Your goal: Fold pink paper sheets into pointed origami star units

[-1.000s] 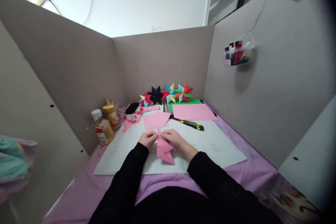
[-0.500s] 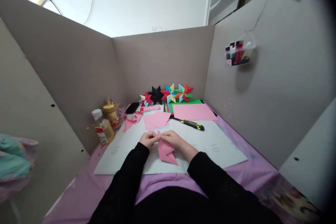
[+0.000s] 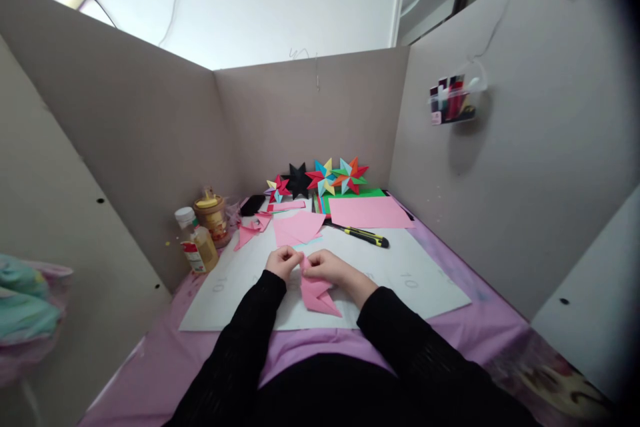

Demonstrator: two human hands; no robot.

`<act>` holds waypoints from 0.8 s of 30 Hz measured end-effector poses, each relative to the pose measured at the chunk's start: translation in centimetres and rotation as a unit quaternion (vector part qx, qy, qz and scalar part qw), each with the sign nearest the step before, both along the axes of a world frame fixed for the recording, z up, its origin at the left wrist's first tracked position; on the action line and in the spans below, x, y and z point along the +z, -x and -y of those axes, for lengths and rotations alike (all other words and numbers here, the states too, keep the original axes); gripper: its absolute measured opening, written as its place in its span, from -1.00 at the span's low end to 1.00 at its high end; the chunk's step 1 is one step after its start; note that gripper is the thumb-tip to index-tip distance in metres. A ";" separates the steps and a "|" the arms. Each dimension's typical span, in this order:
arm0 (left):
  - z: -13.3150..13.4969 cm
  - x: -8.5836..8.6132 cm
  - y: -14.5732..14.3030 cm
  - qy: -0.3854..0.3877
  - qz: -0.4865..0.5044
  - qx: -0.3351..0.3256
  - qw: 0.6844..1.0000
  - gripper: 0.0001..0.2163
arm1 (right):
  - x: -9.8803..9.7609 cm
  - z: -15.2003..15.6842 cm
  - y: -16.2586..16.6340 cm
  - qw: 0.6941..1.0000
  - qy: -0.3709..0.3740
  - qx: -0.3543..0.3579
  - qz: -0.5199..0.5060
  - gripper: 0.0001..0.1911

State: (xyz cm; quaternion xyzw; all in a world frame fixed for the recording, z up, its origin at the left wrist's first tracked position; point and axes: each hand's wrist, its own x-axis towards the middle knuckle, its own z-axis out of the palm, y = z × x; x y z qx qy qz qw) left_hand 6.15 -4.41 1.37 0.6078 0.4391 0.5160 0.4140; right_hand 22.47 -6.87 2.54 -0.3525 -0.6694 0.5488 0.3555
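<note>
A folded piece of pink paper (image 3: pixel 316 295) is held between both hands over the white board (image 3: pixel 240 307), its pointed lower end angled toward the right. My left hand (image 3: pixel 284 262) pinches the top tip of the paper. Just below that tip, my right hand (image 3: pixel 326 267) grips the paper's upper right side with thumb and fingers. The fingertips cover part of the folds there. Beyond the hands lie loose pink sheets (image 3: pixel 295 228) and, farther left, some folded pink pieces (image 3: pixel 250 230).
A black and yellow utility knife (image 3: pixel 363 235) lies right of the sheets. A large pink sheet (image 3: pixel 370 213) rests on coloured paper. Folded paper stars (image 3: pixel 325 177) lean at the back wall. A glue bottle (image 3: pixel 198 243) and a brown jar (image 3: pixel 213 219) stand left, near a black phone-like object (image 3: pixel 253 205).
My left hand's grip has shifted slightly up to the paper's tip. My right fingers have slid a little lower on the paper. The other objects are unmoved.
</note>
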 end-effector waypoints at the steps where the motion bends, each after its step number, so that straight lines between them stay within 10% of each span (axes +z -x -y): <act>1: -0.1 0.0 0.1 0.000 0.003 0.011 1.000 -0.76 | 0.0 0.0 0.0 1.000 0.007 0.000 -0.001 -0.80; 14: -0.2 -1.3 -0.3 0.069 -0.045 -0.090 0.993 -0.59 | -1.4 -2.5 -0.4 0.969 -0.014 -0.212 -0.126 -0.74; 24: 0.1 -0.7 -0.8 -0.020 -0.090 -0.036 0.995 -0.75 | -1.6 -2.3 0.3 0.964 0.017 -0.196 -0.179 -0.71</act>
